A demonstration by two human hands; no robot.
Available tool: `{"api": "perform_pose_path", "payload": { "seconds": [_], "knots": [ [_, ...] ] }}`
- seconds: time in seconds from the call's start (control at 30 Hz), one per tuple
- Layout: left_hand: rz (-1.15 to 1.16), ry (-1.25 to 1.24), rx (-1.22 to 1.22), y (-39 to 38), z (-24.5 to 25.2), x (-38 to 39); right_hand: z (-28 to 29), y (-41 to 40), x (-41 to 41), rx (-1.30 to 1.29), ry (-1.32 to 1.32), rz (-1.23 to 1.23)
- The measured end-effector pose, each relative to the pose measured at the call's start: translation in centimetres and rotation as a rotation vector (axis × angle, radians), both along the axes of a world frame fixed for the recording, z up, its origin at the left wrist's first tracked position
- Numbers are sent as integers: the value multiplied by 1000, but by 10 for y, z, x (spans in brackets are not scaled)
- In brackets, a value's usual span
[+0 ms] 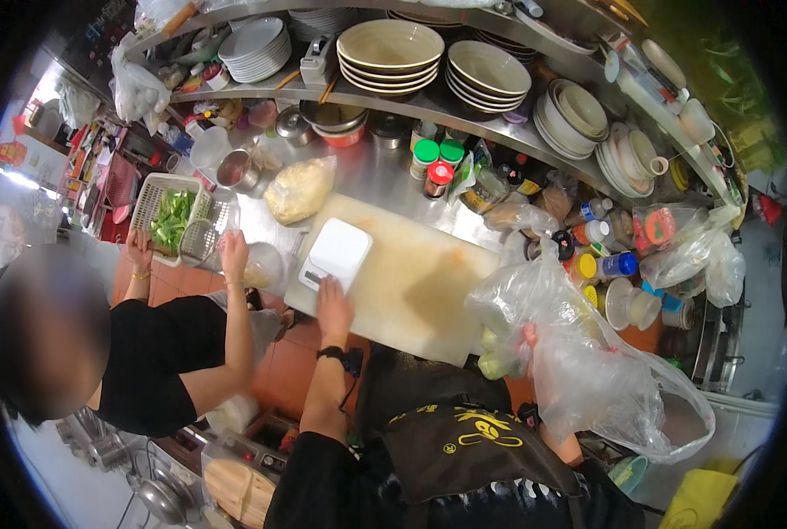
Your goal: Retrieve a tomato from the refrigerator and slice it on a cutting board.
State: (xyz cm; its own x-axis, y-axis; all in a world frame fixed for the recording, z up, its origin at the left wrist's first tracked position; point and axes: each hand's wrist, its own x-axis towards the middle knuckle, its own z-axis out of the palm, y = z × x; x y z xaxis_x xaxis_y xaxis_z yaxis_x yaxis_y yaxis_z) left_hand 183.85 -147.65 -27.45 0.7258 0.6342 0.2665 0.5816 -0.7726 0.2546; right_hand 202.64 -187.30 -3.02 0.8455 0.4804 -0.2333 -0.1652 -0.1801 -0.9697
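My left hand (334, 307) touches the front end of a white digital kitchen scale (338, 248), beside its small display. The scale lies on a large pale cutting board (420, 271), with nothing on its platform. Off the board's right edge, my right hand (531, 336) grips a clear plastic bag (592, 364). Most of that hand is hidden by the film. Pale green, rounded produce (492, 354) shows through the bag's left side. A tied bag of yellowish shredded food (301, 190) rests beyond the board's far left corner.
At left, a co-worker (162, 357) holds a wire strainer (198, 241) near a white basket (142, 198) of cut greens. Capped jars (438, 178) and bottles (615, 264) line the counter's back and right. A steel shelf above carries stacked bowls (390, 56) and plates (255, 49).
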Motion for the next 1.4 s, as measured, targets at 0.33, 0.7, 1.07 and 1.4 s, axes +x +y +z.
{"api": "perform_pose_path", "payload": {
  "seconds": [0.33,0.7,1.07,1.4],
  "knots": [
    [-111,191,-114,-18,32,-25,-2,5,1,-11,8,24],
    [-21,226,-263,-22,17,-23,1,-8,0,-32,5,39],
    [52,12,-186,-39,7,-7,3,-42,4,-39,-12,67],
    [-516,-266,-911,-145,222,97,-110,-10,77,852,367,498]
  ]
}}
